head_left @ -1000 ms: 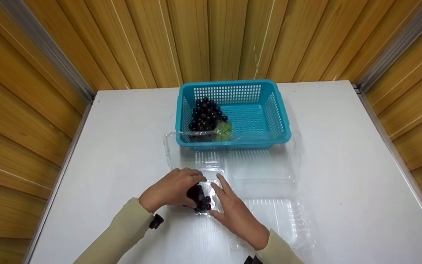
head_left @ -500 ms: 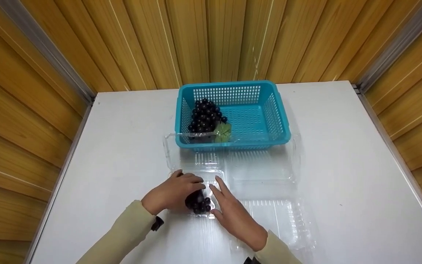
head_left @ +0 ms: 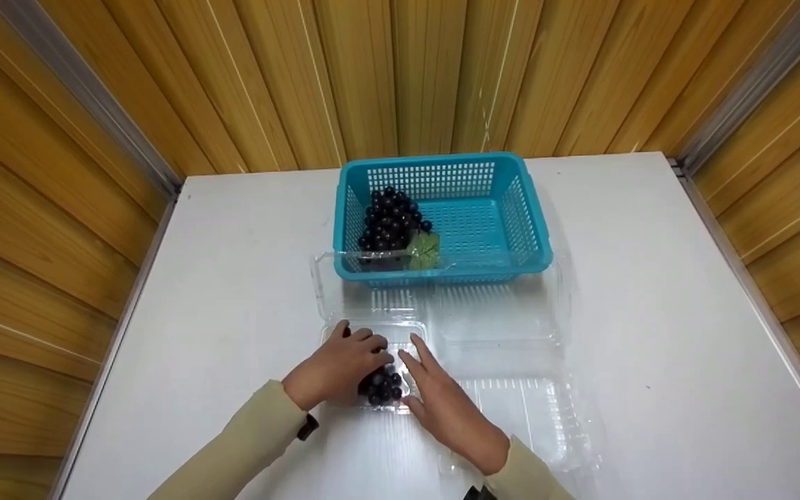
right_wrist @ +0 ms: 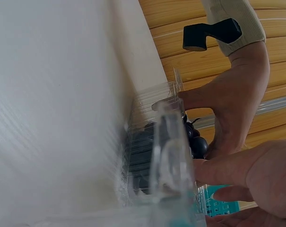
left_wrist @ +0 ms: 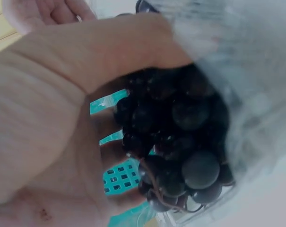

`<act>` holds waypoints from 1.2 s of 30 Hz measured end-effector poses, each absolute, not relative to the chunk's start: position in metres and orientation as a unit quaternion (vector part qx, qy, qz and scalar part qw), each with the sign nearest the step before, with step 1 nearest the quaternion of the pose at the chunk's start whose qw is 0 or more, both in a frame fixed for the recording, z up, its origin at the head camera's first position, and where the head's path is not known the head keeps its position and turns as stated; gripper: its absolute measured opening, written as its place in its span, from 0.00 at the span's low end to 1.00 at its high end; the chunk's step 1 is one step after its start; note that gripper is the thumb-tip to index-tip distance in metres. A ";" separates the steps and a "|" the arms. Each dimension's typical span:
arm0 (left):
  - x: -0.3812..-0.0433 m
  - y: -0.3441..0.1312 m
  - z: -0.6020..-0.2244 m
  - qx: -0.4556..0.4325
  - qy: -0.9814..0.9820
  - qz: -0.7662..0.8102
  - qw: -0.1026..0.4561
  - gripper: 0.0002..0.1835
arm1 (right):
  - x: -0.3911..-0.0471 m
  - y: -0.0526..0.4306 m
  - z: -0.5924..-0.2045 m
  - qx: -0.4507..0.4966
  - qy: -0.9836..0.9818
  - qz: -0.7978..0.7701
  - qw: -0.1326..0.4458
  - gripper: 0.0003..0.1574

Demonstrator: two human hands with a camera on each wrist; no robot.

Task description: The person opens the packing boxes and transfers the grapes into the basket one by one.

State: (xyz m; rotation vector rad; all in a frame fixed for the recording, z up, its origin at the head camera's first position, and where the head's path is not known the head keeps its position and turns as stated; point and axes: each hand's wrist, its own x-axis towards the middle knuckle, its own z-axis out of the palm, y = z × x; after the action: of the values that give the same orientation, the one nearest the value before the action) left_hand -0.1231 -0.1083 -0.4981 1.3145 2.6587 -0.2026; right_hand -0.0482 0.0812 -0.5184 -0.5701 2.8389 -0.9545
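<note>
A bunch of dark grapes (head_left: 380,390) lies in a clear plastic clamshell box (head_left: 407,326) whose lid stands raised toward the back. My left hand (head_left: 336,369) grips the bunch from above and the left; its thumb and spread fingers curve round the grapes (left_wrist: 180,123) in the left wrist view. Part of the bunch is hidden under that hand. Just right of it, my right hand (head_left: 450,410) keeps its fingers extended, thumb near the front right of the box. Through the box's clear ribbed wall (right_wrist: 147,106), the right wrist view shows dark grapes.
Behind the box stands a teal basket (head_left: 442,275), overlapped by the clear lids (head_left: 497,305) in this view. Inside it, at the left, are another bunch of dark grapes (head_left: 389,219) and a green leaf (head_left: 423,250). A second clear clamshell box (head_left: 511,417) lies open at right.
My left hand has shifted slightly right and its hold on the bunch has changed, with more grapes showing at the front. The right hand stays nearly in place.
</note>
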 end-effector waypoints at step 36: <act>-0.123 -0.096 -0.506 0.440 0.897 -0.040 -0.007 0.27 | -0.048 0.081 -0.521 -0.178 0.932 -0.313 0.039 0.44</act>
State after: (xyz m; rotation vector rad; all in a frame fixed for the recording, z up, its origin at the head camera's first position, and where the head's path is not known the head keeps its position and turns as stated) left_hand -0.1232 -0.0962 -0.5064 1.3895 2.8301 -0.1261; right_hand -0.0481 0.0814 -0.5208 -0.5448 2.8585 -0.9611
